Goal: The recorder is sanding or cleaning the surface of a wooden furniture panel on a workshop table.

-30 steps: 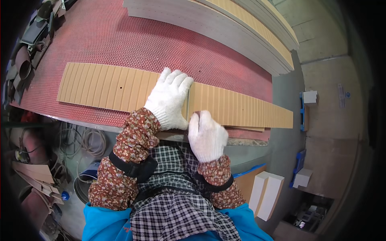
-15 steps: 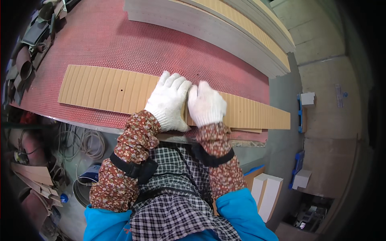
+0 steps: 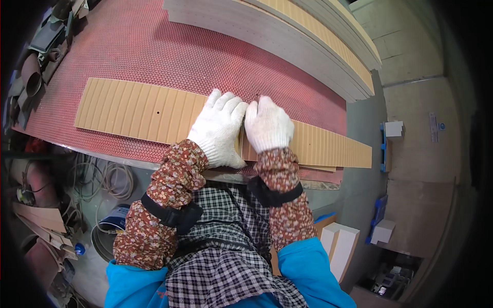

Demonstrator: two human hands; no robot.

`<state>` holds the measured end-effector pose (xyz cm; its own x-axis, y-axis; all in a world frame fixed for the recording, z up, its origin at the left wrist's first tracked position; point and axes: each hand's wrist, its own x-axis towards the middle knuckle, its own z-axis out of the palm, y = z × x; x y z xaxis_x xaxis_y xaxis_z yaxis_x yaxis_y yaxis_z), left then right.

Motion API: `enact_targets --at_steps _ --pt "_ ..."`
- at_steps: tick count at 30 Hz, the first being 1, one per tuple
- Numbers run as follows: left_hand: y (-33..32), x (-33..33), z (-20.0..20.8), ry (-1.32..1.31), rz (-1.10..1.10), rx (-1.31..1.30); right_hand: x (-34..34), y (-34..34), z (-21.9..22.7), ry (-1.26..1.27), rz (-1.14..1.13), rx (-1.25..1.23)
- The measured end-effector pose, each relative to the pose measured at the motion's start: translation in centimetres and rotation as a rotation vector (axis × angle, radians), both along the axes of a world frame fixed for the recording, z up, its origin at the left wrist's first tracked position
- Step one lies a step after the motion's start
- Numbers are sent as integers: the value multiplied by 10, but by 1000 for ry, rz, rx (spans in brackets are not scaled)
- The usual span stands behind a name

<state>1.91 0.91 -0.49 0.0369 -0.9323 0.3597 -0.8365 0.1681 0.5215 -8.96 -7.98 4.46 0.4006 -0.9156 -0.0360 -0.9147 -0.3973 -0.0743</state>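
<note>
So both hands are in white knit gloves and they're right next to each other, pretty much touching. The left hand (image 3: pixel 216 123) is open and pressed flat on a tan ribbed strip (image 3: pixel 138 110), fingers lightly spread and pointing away from the body, thumb out toward the near edge. The right hand (image 3: pixel 269 123) is curled up in a loose fist over the strip's far edge; can't tell what's in it, the fingers hide it.

Compared to a second ago, that right fist is way further across: it was down at the near edge then. The left hand sits in basically the same spot.

The strip is lying on the near part of the red textured counter (image 3: pixel 215 64). Its long axis goes left to right, right end angled a bit toward the person, ribs running crosswise. A stack of boards (image 3: pixel 287 38) sits beyond it.
</note>
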Motion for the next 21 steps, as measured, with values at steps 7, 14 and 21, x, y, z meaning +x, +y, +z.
enact_targets --at_steps 7,14,21 --pt "3 2 -4 -1 3 66 -23 29 -17 14 120 -98" --pt "2 1 -4 -1 9 88 -51 69 -6 -166 83 7" --pt "0 0 -3 -9 2 31 -4 -6 -5 -29 41 24"
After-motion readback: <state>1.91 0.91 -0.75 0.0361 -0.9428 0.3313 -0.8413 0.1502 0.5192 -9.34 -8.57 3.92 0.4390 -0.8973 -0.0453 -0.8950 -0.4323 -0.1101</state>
